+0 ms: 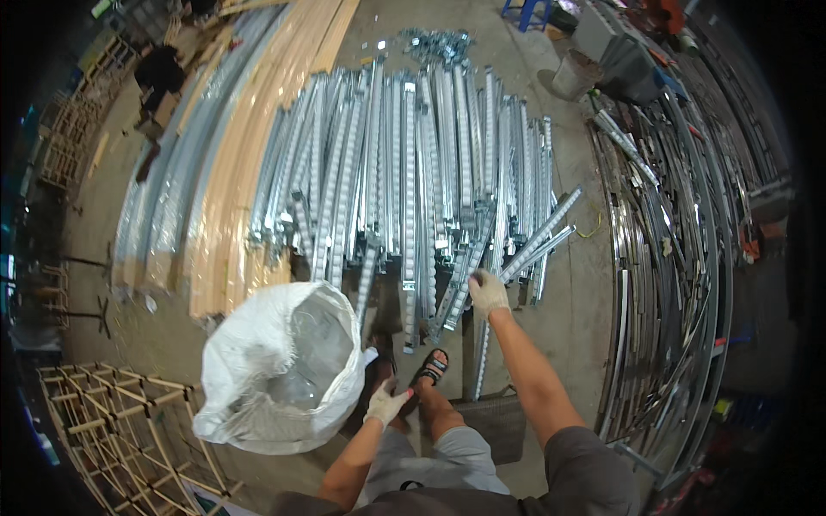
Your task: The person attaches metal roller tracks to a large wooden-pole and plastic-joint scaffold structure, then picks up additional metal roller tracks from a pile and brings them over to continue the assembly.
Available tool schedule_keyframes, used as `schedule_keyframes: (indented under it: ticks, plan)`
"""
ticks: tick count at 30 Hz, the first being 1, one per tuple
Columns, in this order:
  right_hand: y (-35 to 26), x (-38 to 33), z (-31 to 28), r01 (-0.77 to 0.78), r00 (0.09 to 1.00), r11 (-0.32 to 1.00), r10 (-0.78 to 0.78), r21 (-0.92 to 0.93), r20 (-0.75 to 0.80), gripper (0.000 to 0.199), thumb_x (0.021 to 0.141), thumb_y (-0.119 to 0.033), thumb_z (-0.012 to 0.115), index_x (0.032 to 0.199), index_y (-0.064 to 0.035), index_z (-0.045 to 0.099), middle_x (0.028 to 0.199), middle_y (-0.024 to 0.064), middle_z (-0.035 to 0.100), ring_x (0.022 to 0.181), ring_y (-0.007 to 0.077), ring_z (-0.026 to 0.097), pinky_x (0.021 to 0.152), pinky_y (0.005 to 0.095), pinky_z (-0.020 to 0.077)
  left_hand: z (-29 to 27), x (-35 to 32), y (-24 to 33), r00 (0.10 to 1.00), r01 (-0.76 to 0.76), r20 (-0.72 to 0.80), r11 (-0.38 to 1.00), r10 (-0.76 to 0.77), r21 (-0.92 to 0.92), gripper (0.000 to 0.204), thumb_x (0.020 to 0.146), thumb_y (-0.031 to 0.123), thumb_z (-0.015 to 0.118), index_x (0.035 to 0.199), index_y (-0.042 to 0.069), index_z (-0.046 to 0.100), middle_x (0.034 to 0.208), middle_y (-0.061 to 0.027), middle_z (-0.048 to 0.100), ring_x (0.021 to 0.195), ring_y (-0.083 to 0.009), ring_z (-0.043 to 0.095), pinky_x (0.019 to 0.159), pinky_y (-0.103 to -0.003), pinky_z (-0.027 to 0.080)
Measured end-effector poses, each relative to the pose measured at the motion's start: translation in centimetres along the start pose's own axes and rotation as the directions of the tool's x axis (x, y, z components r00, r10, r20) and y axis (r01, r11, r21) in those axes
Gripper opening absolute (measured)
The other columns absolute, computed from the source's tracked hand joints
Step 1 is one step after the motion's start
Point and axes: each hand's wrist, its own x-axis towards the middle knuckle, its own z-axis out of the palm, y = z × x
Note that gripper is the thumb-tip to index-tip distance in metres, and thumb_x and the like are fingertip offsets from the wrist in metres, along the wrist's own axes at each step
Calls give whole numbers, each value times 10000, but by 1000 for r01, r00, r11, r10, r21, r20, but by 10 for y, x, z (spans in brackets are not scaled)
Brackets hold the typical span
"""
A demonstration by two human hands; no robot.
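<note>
The gloved right hand [488,291] is closing around one slotted metal rail [540,239] among dozens lying on the floor [568,301]; the gloved left hand [385,402] is hanging loosely spread beside one white sack [275,370].

Well off to the left of the right grip I see long pale wooden strips [258,129] lying on the concrete floor [568,284], with plastic-wrapped grey profiles [176,185] just beside them on the far side. Below and left of the left grip stands a wooden lattice frame [120,421]. To the right of the right grip, curved metal rails [680,284] are stacked in a broad band. Far above it I make out a heap of small metal brackets [434,43], a grey bucket [575,76] and a blue stool [525,12]. A person in dark clothes [161,70] crouches at the far upper left.
</note>
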Motion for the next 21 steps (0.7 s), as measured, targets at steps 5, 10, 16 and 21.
schedule_keyframes:
  ticks: [5,10,16,21]
  plan:
    - [12,39,95,-205,948,960,147,191,281,389,908,-329,593,1118,-16,689,1057,222,714,1027,381,672,897,427,511,26,148,5,987,149,-42,979,-157,-142,1026,736,527,799,1511,16,365,1470,-279,472,1374,-393,459,1126,-415,386]
    - [83,25,213,-486,785,873,408,54,465,808,809,-364,774,1425,55,462,1393,245,571,1285,337,569,1078,375,438,14,260,60,954,68,-253,938,-161,-341,1002,745,532,804,1499,18,392,1469,-247,485,1368,-382,465,1124,-421,383]
    - [149,16,297,-618,786,589,468,521,403,986,744,-163,880,1488,105,291,1310,191,613,1130,250,618,975,332,504,17,355,108,980,9,-196,991,-36,-134,1022,691,544,822,1464,0,431,1415,-239,537,1297,-394,531,1087,-425,424]
    - [32,-8,267,-458,888,824,408,333,213,543,786,-216,799,1183,39,531,1065,266,650,1003,398,640,902,430,490,-4,379,62,971,-25,-238,988,-12,-152,728,764,445,792,1291,-11,583,1182,-226,685,1133,-371,647,977,-416,494]
